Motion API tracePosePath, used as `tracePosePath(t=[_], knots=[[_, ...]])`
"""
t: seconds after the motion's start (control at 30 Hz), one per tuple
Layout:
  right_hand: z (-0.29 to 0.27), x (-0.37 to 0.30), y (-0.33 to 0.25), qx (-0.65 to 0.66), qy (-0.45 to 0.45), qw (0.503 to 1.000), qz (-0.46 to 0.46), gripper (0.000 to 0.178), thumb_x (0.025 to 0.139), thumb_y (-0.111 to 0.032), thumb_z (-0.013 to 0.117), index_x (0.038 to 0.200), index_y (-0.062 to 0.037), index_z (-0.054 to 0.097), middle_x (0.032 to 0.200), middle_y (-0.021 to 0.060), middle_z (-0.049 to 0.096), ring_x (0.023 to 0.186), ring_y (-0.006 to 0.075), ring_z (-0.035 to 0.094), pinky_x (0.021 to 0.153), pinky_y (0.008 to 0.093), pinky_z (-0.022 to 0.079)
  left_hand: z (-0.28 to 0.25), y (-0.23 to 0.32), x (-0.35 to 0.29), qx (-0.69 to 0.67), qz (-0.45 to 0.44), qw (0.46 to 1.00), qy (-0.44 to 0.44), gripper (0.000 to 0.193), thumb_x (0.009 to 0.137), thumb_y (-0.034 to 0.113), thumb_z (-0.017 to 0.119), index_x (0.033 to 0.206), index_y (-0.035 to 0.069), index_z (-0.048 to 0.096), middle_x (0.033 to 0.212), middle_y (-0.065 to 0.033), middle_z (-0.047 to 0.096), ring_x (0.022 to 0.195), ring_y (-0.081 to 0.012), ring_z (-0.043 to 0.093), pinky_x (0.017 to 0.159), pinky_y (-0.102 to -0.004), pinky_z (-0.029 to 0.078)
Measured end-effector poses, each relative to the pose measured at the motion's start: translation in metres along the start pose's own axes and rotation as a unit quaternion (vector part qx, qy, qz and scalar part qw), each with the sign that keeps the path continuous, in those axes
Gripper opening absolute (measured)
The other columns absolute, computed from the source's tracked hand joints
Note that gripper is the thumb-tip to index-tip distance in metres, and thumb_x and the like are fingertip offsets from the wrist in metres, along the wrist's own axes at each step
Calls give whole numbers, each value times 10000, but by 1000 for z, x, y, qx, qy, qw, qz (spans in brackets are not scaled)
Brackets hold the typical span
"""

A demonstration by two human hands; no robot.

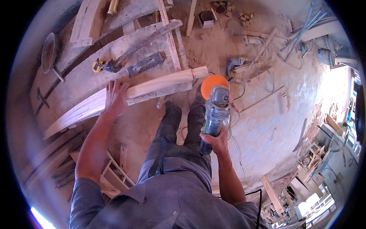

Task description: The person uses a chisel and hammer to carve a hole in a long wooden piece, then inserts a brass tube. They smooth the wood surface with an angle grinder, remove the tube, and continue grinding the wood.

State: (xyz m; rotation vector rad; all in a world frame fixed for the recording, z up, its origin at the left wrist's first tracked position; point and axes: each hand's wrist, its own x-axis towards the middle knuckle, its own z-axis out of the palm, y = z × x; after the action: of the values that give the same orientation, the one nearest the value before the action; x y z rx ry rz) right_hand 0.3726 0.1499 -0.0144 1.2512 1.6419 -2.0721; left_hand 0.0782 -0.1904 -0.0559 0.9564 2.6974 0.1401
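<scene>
A long, pale piece of wood [160, 84], tapering toward its left end, lies slantwise across the bench in front of me. My left hand [115, 100] grips it from above, the fingers bent over its far edge. In my right hand [217, 142] is an angle grinder [215, 112], the fingers wrapped round its body. Its orange disc [214, 85] points away from me, just beyond the wood's right end; whether it spins I cannot tell. Between disc and wood a small gap shows.
On the bench [114, 49] lie a yellow tape measure [97, 65] and a dark, dusty hand tool [145, 65]. A power tool [233, 65] rests on the floor among looped cables [268, 76]. Long wooden pieces [57, 152] are stacked at left. Wood scraps [314, 160] are piled at right.
</scene>
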Motion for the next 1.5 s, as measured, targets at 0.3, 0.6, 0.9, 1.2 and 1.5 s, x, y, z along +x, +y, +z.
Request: tracePosePath(t=[0.3, 0.6, 0.9, 1.2, 1.5], knots=[[3, -17, -3, 85, 45, 995, -6, 466, 624, -82, 794, 1054, 32, 655, 898, 123, 725, 772, 239, 726, 742, 385, 592, -47, -16, 38, -55, -26, 978, -201, 536, 714, 26, 716, 1248, 23, 669, 1141, -276, 692, 1136, -492, 607, 1058, -544, 471], [13, -29, 2, 101, 8, 995, -15, 481, 674, -129, 833, 1104, 5, 666, 925, 80, 732, 805, 170, 712, 760, 339, 576, -105, -5, 86, -47, -108, 898, -423, 602, 607, -20, 763, 1208, 3, 738, 1101, -267, 756, 1048, -397, 735, 933, -460, 563], [23, -34, -12, 108, 47, 993, 11, 445, 619, -156, 825, 1000, 33, 693, 856, 107, 725, 755, 217, 720, 736, 358, 585, -68, -39, 66, -110, 4, 964, -243, 359, 702, -32, 659, 1052, 5, 728, 946, -241, 754, 930, -408, 740, 803, -459, 562], [31, -25, -9, 106, 51, 993, 11, 497, 628, -143, 831, 1062, 22, 655, 898, 105, 720, 770, 217, 718, 746, 362, 586, -40, 8, 19, -15, 88, 986, 139, 570, 871, 277, 815, 1339, 14, 621, 1219, -198, 689, 1116, -424, 664, 985, -554, 513], [28, -26, -13, 78, 1, 997, 8, 465, 699, -152, 831, 1113, -20, 666, 937, 53, 714, 826, 149, 679, 773, 325, 551, -18, -9, 32, -36, 13, 999, 20, 382, 746, 165, 768, 1109, 78, 688, 995, -178, 722, 952, -424, 707, 824, -549, 574]])
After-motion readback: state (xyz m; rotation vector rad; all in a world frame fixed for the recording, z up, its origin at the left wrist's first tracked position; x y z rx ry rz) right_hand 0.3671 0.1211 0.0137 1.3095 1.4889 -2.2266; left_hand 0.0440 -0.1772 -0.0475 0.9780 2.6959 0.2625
